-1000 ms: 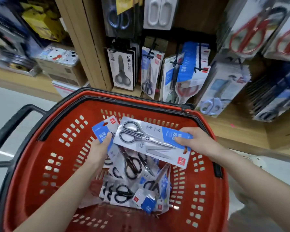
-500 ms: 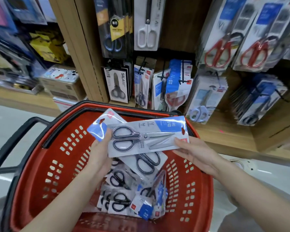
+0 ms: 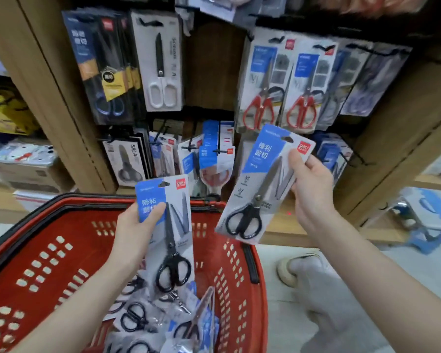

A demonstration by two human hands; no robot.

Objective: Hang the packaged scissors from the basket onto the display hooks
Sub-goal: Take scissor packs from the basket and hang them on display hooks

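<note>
My left hand (image 3: pixel 135 233) grips one pack of black-handled scissors (image 3: pixel 172 235) upright over the red basket (image 3: pixel 229 273), thumb across its blue card. My right hand (image 3: pixel 312 192) pinches a second, similar pack (image 3: pixel 259 189) by its right edge, tilted, held up in front of the display hooks (image 3: pixel 196 147). Several more packs of black-handled scissors (image 3: pixel 148 324) lie piled in the bottom of the basket.
The wooden display wall carries many hung scissors: red-handled packs (image 3: pixel 280 82) at upper right, a white-handled pack (image 3: pixel 161 62), dark packs (image 3: pixel 105 67) at upper left, blue packs low in the middle. A shoe (image 3: pixel 298 268) stands on the floor right of the basket.
Both hands have risen from the basket and drawn apart. The two packs, held together and lying crosswise before, now stand upright, one in each hand. The view has tilted up to the hooks.
</note>
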